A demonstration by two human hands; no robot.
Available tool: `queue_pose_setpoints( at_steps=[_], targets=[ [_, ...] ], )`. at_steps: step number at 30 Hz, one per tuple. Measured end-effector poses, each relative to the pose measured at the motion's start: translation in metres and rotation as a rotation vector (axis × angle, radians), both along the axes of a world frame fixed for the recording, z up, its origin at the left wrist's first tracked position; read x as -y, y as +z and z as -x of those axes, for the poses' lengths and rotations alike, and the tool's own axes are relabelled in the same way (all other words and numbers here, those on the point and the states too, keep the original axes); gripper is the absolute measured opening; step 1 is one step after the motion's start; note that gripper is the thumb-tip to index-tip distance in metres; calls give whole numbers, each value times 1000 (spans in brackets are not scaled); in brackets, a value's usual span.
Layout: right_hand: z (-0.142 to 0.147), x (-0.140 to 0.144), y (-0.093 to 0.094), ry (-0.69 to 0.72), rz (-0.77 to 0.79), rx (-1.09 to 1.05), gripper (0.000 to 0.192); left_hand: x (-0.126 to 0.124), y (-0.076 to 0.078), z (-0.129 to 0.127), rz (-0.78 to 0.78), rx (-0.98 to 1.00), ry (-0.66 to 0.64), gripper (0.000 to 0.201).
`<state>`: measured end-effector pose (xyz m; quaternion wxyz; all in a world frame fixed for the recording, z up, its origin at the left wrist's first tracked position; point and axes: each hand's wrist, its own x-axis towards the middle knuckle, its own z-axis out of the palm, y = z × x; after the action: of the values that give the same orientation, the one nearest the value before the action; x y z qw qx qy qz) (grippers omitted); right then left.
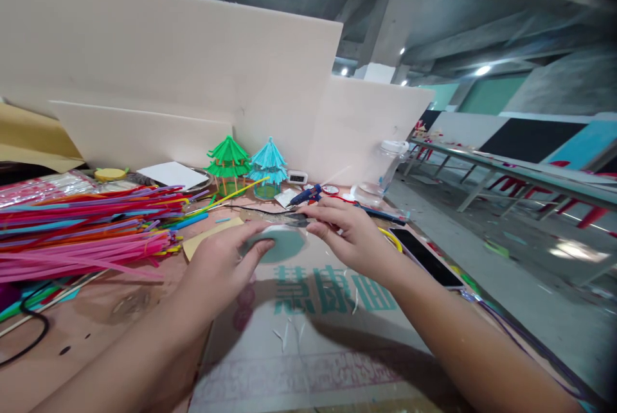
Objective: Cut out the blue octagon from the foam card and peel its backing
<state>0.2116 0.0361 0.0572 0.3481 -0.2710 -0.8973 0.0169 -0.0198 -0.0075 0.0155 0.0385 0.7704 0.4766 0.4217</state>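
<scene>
Disc (pixel 282 245) — teal, between both hands, left hand (pixel 222 265) pinching its edge, right hand (pixel 344 233) gripping scissors (pixel 295 220)

Printed cardboard (pixel 308 336) near the body lies open; straw pile (pixel 81 227) crowds left, phone (pixel 427 257) right, pavilion models (pixel 248 166) behind.

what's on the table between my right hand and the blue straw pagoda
In the head view, a blue glue gun and its black cord lie between the right hand and the blue pagoda.
</scene>
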Motion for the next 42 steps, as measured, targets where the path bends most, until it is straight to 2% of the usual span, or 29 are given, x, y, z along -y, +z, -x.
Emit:
queue_pose_setpoints(
  at_steps=[11,17,25,31,36,42],
  targets=[
    [-5,-2,3,-53,45,44,32,-3,-2,0,134,229,-22,30],
    [-2,-2,1,12,-14,44,31,0,-1,-1,76,156,-25,26],
    [0,0,-1,-8,-19,80,31,4,0,-4,24,94,-30,22],
    [1,-2,-2,30,-50,38,27,6,0,-6,29,110,-14,23],
    [2,-1,-2,22,-18,41,28,3,1,-5,66,97,-19,22],
    [2,2,0,18,16,71,29,2,1,-3,32,96,-28,22]
  ],
)
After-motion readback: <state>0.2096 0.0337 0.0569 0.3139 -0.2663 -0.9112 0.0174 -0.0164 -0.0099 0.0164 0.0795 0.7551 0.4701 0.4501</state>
